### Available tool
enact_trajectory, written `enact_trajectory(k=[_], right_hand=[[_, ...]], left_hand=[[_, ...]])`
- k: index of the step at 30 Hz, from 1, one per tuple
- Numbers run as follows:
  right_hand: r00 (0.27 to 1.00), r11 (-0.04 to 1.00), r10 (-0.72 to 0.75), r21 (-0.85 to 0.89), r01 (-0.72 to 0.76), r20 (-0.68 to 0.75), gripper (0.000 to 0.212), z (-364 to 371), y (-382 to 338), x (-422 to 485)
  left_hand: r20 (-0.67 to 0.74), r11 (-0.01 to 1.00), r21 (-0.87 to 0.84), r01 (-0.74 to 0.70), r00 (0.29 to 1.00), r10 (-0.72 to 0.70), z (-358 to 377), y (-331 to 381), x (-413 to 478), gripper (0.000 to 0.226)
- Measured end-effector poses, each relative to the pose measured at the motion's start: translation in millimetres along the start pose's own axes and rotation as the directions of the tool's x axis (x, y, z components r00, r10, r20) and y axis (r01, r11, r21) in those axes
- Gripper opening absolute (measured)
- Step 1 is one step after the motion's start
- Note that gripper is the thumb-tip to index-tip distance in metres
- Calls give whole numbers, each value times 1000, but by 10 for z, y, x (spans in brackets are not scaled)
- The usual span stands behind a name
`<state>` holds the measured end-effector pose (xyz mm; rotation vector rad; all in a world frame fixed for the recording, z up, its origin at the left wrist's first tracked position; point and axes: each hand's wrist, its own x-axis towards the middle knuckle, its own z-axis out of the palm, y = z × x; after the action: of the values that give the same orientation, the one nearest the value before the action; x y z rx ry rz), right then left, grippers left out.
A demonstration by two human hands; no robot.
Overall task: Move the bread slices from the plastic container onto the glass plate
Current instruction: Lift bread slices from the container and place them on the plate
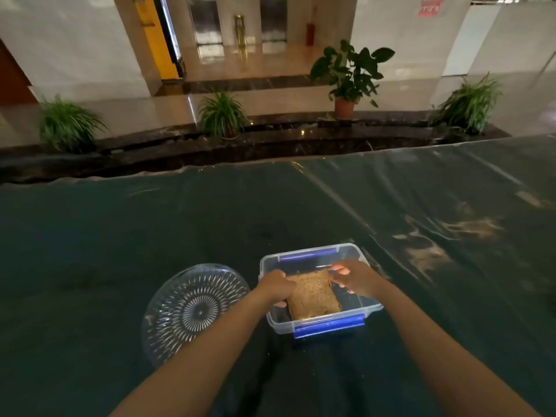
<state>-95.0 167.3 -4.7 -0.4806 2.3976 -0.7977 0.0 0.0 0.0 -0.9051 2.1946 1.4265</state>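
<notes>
Left grip [278,284]: fingers curled over the left edge of the bread slices [313,297], apparently pinching that edge; the fingertips sit under the hand and cannot be fully confirmed. Right grip [356,279]: fingers bent down onto the far right corner of the bread, thumb side toward the centre, pinching or pressing that corner. Judgement: a hand on each side supports a soft, floppy item so it lifts flat without tearing or folding.

The bread lies inside the plastic container [365,311], tilted slightly, with its near end close to the front wall. Whether it is one slice or a stack cannot be told. It does not appear clear of the container yet.

The container is open, no lid in view, blue clips at its near and far ends. It stands on the dark covered surface [120,236], directly ahead of the person.

The glass plate [168,320] sits just beside the container on its left, apart from it, with nothing on it. Judgement: this placement keeps the transfer short, a lift and a sideways carry to the left. The task stands at its first lift.
</notes>
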Motion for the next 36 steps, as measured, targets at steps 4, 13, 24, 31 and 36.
enact_trajectory(k=[4,13,24,31,36], right_hand=[[998,997,70,22,-70,-6,33,129,197,83],[982,982,185,52,-183,-31,33,434,313,387],[970,966,235,126,-226,-62,35,495,291,468],[978,969,204,155,-195,-46,30,460,299,490],[985,962,172,218,-165,-16,33,351,222,484]], left_hand=[[-46,992,122,-33,998,39,217,-107,173,24],[-176,988,149,34,984,-7,479,-204,400,22],[-332,990,59,130,938,-103,587,-184,427,38],[-336,993,-56,105,934,-118,529,-141,347,52],[-342,986,-157,61,933,-113,462,-69,264,52]])
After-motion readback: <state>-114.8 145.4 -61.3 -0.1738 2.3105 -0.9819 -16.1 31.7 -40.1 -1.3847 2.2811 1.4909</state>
